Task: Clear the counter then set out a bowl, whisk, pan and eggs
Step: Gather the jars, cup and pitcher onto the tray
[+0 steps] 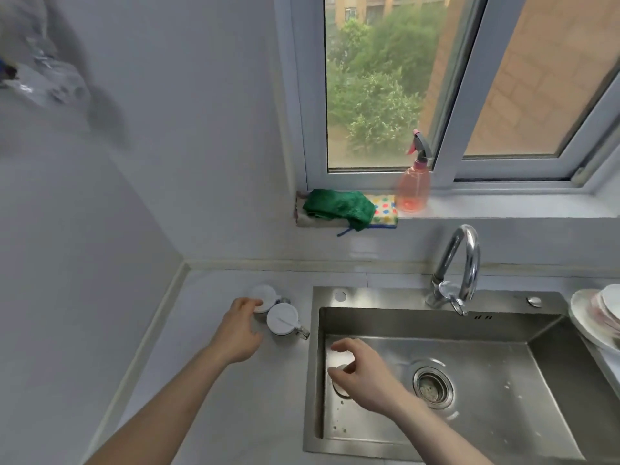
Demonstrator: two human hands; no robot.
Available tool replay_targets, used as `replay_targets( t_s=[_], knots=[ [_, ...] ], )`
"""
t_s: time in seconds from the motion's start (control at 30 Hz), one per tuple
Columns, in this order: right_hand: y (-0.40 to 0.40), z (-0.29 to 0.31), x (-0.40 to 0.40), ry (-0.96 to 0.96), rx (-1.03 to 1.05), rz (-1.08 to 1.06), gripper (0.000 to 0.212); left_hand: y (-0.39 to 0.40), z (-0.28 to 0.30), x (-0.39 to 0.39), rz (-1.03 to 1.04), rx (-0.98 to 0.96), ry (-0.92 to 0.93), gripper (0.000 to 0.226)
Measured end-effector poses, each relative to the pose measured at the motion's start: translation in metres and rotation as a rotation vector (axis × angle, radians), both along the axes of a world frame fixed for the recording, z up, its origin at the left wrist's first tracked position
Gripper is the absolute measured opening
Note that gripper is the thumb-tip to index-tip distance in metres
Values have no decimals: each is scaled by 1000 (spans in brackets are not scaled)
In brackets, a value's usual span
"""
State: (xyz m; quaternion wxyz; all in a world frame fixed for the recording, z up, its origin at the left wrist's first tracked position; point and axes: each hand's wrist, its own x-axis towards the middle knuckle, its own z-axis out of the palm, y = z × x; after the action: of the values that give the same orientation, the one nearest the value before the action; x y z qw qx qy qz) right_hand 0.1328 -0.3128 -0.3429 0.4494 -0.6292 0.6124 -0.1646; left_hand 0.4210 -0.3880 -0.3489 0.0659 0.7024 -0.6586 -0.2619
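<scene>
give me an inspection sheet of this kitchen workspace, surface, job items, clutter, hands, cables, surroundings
Surface: pale counter left of a steel sink, mostly bare.
Job's things: no bowl, whisk, pan or eggs seen.
Clutter: two white-lidded jars at the counter's back; stacked plates right of the sink.
Hands: left hand touching the rear jar's lid; right hand over the sink, fingers curled round a pale round object, unclear what.
Cables: nothing seen.
Surroundings: faucet; on the windowsill a green cloth, dotted sponge and pink spray bottle; blurred clear plastic top left.
</scene>
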Motion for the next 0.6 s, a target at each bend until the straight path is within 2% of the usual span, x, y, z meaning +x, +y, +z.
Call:
replay_targets(
  t_s=[0.23,0.4,0.6],
  knots=[
    [-44,-28,56,23,66,-129,46,-80,-39,26,-284,91,-253,97],
    [-72,-50,93,126,88,-144,58,-110,-61,40,-442,102,-260,93],
    [-87,-64,116,203,156,-155,54,-118,-78,47,-405,8,-156,88]
  ],
)
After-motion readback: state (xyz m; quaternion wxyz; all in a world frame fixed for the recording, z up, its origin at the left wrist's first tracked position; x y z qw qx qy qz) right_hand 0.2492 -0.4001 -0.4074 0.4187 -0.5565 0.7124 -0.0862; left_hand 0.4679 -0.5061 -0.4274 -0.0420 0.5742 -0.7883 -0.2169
